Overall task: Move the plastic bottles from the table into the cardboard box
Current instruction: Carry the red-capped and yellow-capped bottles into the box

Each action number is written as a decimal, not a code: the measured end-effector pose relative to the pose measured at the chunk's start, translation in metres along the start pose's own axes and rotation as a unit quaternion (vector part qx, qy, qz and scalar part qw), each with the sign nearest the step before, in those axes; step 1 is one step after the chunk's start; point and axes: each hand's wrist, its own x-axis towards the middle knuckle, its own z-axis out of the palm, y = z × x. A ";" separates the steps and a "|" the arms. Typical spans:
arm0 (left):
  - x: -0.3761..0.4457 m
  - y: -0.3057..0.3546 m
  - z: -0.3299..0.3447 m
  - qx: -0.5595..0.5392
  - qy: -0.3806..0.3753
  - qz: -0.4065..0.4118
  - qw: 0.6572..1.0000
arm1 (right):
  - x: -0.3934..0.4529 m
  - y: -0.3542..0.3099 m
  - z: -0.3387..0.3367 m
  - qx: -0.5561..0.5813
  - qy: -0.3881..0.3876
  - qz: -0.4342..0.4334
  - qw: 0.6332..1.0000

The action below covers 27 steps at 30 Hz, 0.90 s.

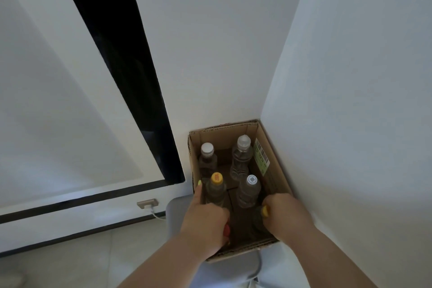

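An open cardboard box sits in the wall corner on a grey seat. Several clear plastic bottles stand upright inside: two with white caps at the back, a yellow-capped one and a white-capped one in the middle. My left hand reaches into the box's near left part and is closed on a red-capped bottle, mostly hidden under my fingers. My right hand grips a yellow-capped bottle at the near right, inside the box.
White walls close in behind and right of the box. A dark vertical strip runs down the left wall. A wall socket with a white cable sits low on the left. The grey seat carries the box; pale floor tiles lie below left.
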 end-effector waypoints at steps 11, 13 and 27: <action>0.006 -0.011 0.006 -0.109 -0.009 0.036 0.993 | -0.002 -0.003 -0.001 0.061 -0.052 0.003 0.997; 0.009 -0.016 0.010 -0.132 -0.017 0.046 0.990 | -0.003 -0.004 0.000 0.071 -0.060 -0.001 0.996; 0.007 -0.016 0.005 -0.162 0.008 0.017 0.987 | -0.006 -0.008 -0.010 0.089 -0.091 -0.018 0.992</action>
